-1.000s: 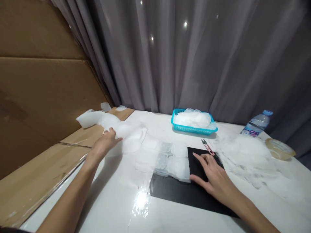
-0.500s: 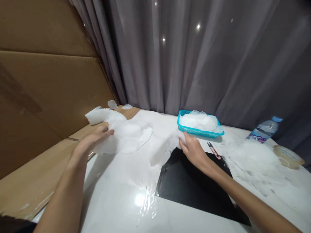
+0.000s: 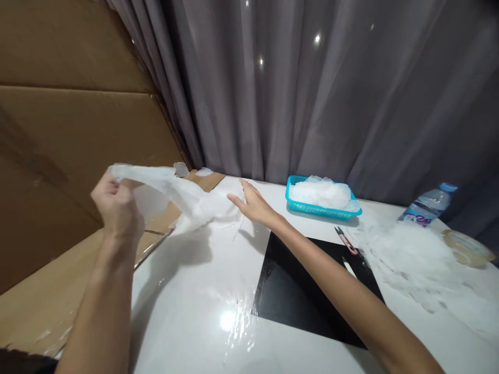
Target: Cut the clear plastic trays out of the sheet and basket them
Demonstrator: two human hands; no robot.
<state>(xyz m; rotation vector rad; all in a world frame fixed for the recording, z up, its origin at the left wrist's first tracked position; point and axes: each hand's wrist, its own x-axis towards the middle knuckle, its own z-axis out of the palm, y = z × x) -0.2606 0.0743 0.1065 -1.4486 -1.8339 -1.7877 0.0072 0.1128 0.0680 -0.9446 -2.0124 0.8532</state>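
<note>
Your left hand (image 3: pixel 117 202) grips the white sheet (image 3: pixel 191 202); your open right hand (image 3: pixel 255 205) is beside it. Keep tension gentle.

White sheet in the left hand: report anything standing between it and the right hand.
Nothing visible: the right hand is at the right end of the white sheet, though contact is unclear; the left hand grips the other end.

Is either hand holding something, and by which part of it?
The left hand grips the white sheet by its raised end. The open right hand is at the other end; whether it touches cannot be told.
</note>
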